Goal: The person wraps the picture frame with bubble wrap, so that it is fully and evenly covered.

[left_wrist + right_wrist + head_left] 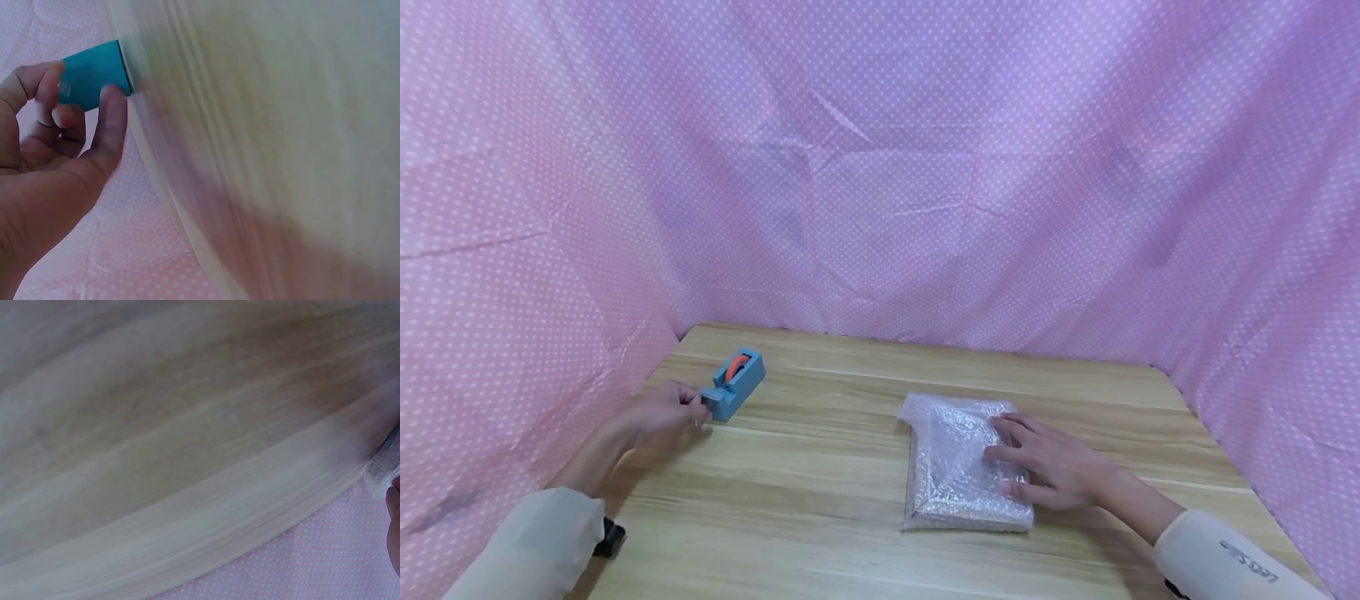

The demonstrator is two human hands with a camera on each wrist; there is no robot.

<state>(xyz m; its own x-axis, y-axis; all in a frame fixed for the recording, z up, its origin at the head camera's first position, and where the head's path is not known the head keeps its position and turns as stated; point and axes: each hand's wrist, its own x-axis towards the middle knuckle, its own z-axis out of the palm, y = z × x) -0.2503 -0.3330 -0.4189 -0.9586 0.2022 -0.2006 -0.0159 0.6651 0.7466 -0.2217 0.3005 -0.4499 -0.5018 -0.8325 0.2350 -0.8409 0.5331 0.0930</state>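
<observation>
On the left of the table stands a blue tape dispenser point(743, 386) with an orange core, its cutting end toward the person. At that end my left hand point(662, 410) pinches the clear tape's end between thumb and forefinger. The left wrist view shows these curled fingers against the dispenser's teal end point(94, 75), with a small clear bit of tape point(64, 89) beside them. A flat package in bubble wrap point(958, 467) lies right of the middle. My right hand point(1052, 467) rests on its right side, fingers spread; only its edge enters the right wrist view.
The wood-grain table point(805, 475) lies between the dispenser and the package. Pink dotted cloth point(895, 233) hangs behind the table and along both sides. A black strap piece point(610, 538) shows at the left sleeve.
</observation>
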